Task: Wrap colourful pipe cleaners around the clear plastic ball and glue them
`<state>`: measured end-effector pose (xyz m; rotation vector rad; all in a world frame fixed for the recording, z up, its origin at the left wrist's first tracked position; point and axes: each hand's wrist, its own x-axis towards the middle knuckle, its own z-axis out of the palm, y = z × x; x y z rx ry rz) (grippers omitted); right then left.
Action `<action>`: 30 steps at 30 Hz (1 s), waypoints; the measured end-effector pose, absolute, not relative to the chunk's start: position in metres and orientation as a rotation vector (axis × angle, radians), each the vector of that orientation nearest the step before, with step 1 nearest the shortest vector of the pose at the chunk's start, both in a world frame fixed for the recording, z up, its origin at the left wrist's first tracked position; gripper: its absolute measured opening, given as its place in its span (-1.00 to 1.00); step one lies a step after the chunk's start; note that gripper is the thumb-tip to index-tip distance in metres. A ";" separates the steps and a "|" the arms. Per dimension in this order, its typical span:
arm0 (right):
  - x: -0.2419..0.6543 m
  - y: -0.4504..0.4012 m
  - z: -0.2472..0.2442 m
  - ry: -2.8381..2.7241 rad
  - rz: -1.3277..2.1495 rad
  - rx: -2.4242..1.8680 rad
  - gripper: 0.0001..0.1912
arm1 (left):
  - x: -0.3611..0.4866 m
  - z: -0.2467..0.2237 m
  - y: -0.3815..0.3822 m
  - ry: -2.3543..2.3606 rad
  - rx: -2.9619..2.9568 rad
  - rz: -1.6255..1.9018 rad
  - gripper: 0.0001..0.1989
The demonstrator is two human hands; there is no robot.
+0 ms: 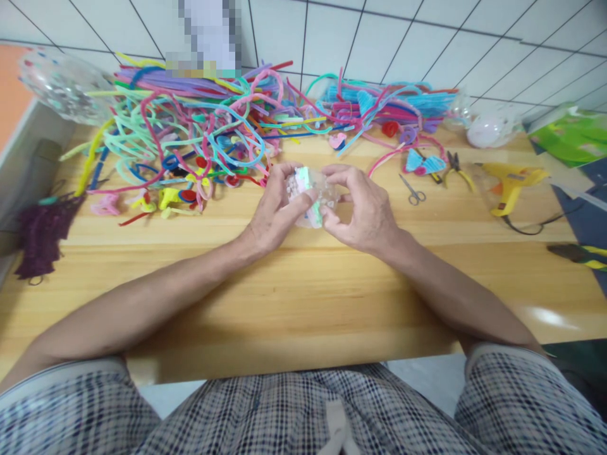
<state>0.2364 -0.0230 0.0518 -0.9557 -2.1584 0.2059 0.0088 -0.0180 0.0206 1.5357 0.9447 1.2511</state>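
Above the middle of the wooden table, both my hands hold a clear round ball (294, 188) with a pastel green and white strip across its front. My left hand (275, 208) grips it from the left, with the thumb pressed on the strip. On the other side my right hand (363, 205) has its fingertips closed on the ball's right edge. What is inside the ball is too blurred to make out. Small scissors (413, 191) lie on the wood to the right of my right hand.
Tangled pipe cleaners (190, 126) spread along the back of the table (303, 297). Right of the scissors lie pliers (456, 170) and a yellow glue gun (512, 183) with its cord. Purple tassels (45, 234) are at the left; a clear dotted balloon (66, 85) stands behind.
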 end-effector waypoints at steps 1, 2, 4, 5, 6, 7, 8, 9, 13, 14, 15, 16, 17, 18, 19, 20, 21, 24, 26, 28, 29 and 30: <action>0.236 -0.023 0.052 -2.156 0.201 -0.954 -0.45 | 0.009 0.020 -0.018 0.940 1.530 1.250 -0.24; 0.236 -0.023 0.052 -2.153 0.197 -0.948 -0.45 | 0.009 0.020 -0.018 0.935 1.526 1.248 -0.24; 0.235 -0.024 0.051 -2.144 0.186 -0.925 -0.44 | 0.009 0.020 -0.018 0.923 1.520 1.241 -0.24; 0.235 -0.024 0.050 -2.139 0.180 -0.912 -0.44 | 0.009 0.020 -0.018 0.917 1.517 1.237 -0.24; 0.235 -0.024 0.049 -2.135 0.178 -0.902 -0.43 | 0.009 0.020 -0.019 0.910 1.513 1.236 -0.24; 0.235 -0.024 0.049 -2.133 0.181 -0.897 -0.43 | 0.009 0.020 -0.019 0.905 1.511 1.238 -0.24; 0.235 -0.024 0.049 -2.132 0.189 -0.897 -0.42 | 0.009 0.020 -0.019 0.903 1.508 1.244 -0.25; 0.235 -0.024 0.048 -2.131 0.200 -0.902 -0.41 | 0.009 0.020 -0.020 0.902 1.507 1.250 -0.25; 0.235 -0.025 0.049 -2.123 0.234 -0.927 -0.40 | 0.009 0.019 -0.019 0.906 1.509 1.262 -0.32; 0.235 -0.025 0.050 -2.118 0.246 -0.934 -0.41 | 0.009 0.019 -0.018 0.906 1.507 1.264 -0.34; 0.235 -0.025 0.051 -2.112 0.267 -0.940 -0.43 | 0.009 0.019 -0.017 0.907 1.498 1.266 -0.35; 0.235 -0.024 0.052 -2.108 0.298 -0.944 -0.46 | 0.010 0.019 -0.016 0.908 1.482 1.271 -0.37; 0.236 -0.023 0.053 -2.103 0.333 -0.944 -0.50 | 0.010 0.019 -0.015 0.910 1.460 1.276 -0.38; 0.236 -0.022 0.054 -2.098 0.366 -0.941 -0.54 | 0.010 0.019 -0.014 0.912 1.437 1.280 -0.39; 0.237 -0.021 0.054 -2.092 0.390 -0.935 -0.57 | 0.010 0.019 -0.012 0.913 1.416 1.283 -0.40; 0.237 -0.020 0.055 -2.085 0.404 -0.929 -0.58 | 0.010 0.018 -0.011 0.915 1.400 1.284 -0.41; 0.237 -0.020 0.055 -2.076 0.404 -0.924 -0.58 | 0.011 0.018 -0.010 0.917 1.390 1.282 -0.40; 0.236 -0.019 0.053 -2.061 0.372 -0.919 -0.53 | 0.010 0.017 -0.008 0.913 1.385 1.264 -0.36; 0.235 -0.021 0.051 -2.060 0.350 -0.924 -0.50 | 0.010 0.016 -0.008 0.902 1.388 1.255 -0.34; 0.233 -0.022 0.049 -2.055 0.339 -0.935 -0.47 | 0.010 0.016 -0.009 0.896 1.383 1.263 -0.33; 0.232 -0.023 0.049 -2.049 0.335 -0.939 -0.45 | 0.010 0.016 -0.009 0.898 1.379 1.267 -0.34; 0.232 -0.023 0.048 -2.041 0.334 -0.944 -0.45 | 0.010 0.016 -0.009 0.901 1.376 1.270 -0.34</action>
